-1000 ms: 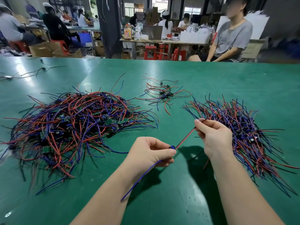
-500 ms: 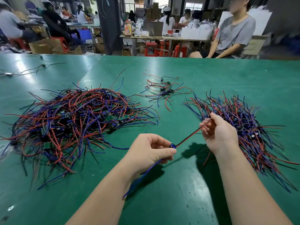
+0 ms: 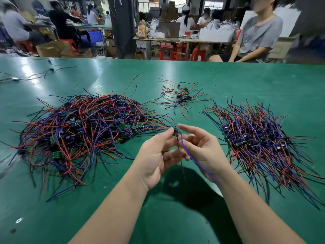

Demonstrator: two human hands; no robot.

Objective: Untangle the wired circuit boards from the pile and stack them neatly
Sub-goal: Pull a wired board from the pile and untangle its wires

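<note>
Both hands are raised over the green surface [image 3: 246,81], just to the right of the tangled pile [image 3: 79,134] and close together without touching. The left hand [image 3: 156,155] is turned palm up and pinches a small circuit board [image 3: 175,133] between its thumb and fingertips, right beside the pile's right edge, where a few of the pile's wires reach toward it. The right hand [image 3: 205,152] is on the side of the board away from the pile, its fingers loosely spread and its forefinger stretched toward the board. It grips nothing. A blue wire [image 3: 195,161] runs from the board down across the right hand's fingers and palm, and a dark wire [image 3: 182,166] hangs from the board between the two wrists.

The tangled pile is a wide heap of red, blue and black leads with small green boards showing among them. Farther right of it, past the hands, lies a sorted heap [image 3: 263,143] with its leads fanned more or less one way. Behind the pile's right end sits a small cluster [image 3: 181,97] of a few wired boards.
</note>
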